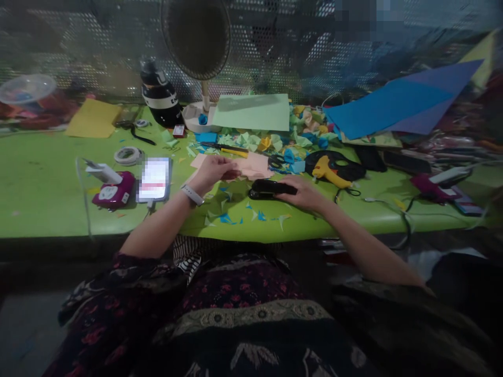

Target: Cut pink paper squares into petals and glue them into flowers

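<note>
My right hand (303, 195) is wrapped around the back end of a black stapler (264, 189), which points left just above the green table. My left hand (214, 173), with a white band at the wrist, has its fingers pinched together. Its fingertips lie over peach paper (257, 164); whether they grip a piece of it, I cannot tell. Small blue and green paper scraps (226, 217) lie on the table below the hands. Behind the peach paper are a yellow-and-black cutter (234, 151) and dark-handled scissors (278, 160).
A heap of folded paper pieces (275, 141) spreads behind the hands, under a light green sheet (255, 112). A yellow glue gun (330, 174) lies right. At left are a lit phone (154, 179), a tape roll (129, 155) and a purple socket box (113, 191). A fan (196, 36) stands behind.
</note>
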A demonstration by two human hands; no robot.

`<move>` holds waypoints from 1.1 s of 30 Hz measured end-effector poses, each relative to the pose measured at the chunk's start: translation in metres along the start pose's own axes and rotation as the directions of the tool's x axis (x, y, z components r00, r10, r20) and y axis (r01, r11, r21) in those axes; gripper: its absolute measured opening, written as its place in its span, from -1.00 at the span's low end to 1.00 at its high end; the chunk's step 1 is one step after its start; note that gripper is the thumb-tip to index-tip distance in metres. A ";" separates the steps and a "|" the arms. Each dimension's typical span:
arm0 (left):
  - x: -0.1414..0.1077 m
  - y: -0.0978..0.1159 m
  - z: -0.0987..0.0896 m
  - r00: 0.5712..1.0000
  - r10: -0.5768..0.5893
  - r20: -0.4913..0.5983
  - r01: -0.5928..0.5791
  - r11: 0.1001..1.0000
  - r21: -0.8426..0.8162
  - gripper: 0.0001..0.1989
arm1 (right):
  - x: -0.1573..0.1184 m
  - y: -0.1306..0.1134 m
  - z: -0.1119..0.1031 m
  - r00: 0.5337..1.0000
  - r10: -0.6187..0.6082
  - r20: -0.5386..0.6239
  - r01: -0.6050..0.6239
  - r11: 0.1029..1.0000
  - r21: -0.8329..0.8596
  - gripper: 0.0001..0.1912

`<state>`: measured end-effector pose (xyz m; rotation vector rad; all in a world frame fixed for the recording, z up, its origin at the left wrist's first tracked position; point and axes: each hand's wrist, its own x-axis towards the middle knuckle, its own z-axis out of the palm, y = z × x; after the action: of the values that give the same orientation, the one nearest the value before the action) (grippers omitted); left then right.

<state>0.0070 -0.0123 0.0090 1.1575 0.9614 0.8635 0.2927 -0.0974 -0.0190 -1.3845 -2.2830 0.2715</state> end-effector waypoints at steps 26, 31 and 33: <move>-0.033 -0.020 0.040 0.953 -0.286 0.098 0.279 0.957 0.077 -0.84 | 0.038 -0.031 -0.019 0.994 0.030 -0.100 -0.025 0.998 0.052 -0.45; -0.034 -0.024 0.041 0.968 -0.241 0.067 0.238 0.970 0.049 -0.81 | 0.081 -0.055 -0.004 0.996 0.068 -0.056 -0.067 0.998 0.009 -0.31; -0.034 -0.024 0.040 0.970 -0.235 0.064 0.231 0.971 0.057 -0.81 | 0.093 -0.060 0.003 0.996 0.085 -0.013 -0.086 0.996 -0.030 -0.30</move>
<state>0.0341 -0.0623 -0.0043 1.0835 1.0420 0.6100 0.2072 -0.0442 0.0278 -1.4973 -2.2302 0.2564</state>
